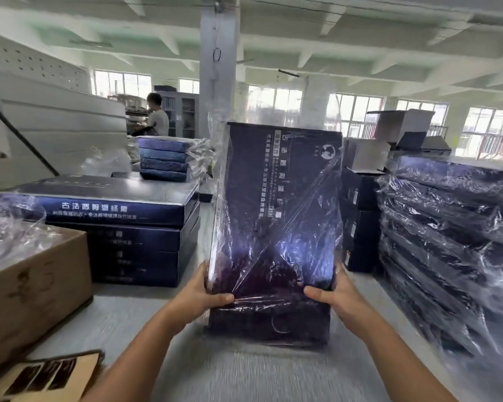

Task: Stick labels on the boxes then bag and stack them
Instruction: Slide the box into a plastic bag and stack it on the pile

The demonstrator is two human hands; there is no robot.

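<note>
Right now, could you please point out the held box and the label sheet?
held box (276, 221): head view, its bagged front face.
label sheet (45, 375): head view, one dark label.

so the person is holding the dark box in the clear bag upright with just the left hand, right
Not quite: both hands hold it. The left hand and the right hand each grip a lower side of the dark box, which does stand upright in its clear bag, as the head view shows.
</note>
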